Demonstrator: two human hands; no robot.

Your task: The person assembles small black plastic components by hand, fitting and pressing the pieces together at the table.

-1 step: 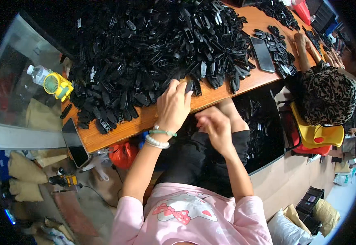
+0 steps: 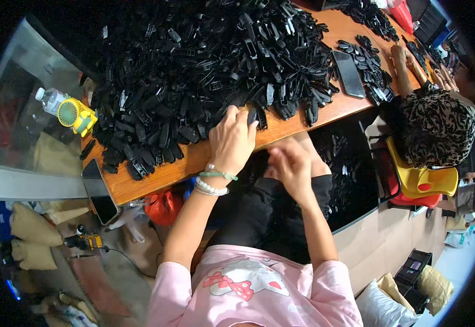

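Observation:
A great heap of small black plastic clip-like parts (image 2: 194, 71) covers much of the wooden table (image 2: 281, 126). At the heap's near edge, my left hand (image 2: 232, 139), with bead bracelets at its wrist, has thumb and fingers closed on one black plastic part (image 2: 253, 116). Its fingertips partly hide that piece. My right hand (image 2: 292, 166) is in the air just off the table's front edge, over my lap, to the right of my left hand. Motion smears its fingers, so whether they hold anything does not show.
One phone (image 2: 350, 73) lies on the table at right, another (image 2: 101, 193) at the left corner. A yellow fan (image 2: 77, 116) and a plastic bottle (image 2: 50, 100) stand far left. A co-worker (image 2: 439, 125) sits at right. More black parts (image 2: 346, 169) lie below the table edge.
My right hand has shifted slightly to the right, and its fingers are more blurred. My left hand stays at the heap's edge with the black plastic part.

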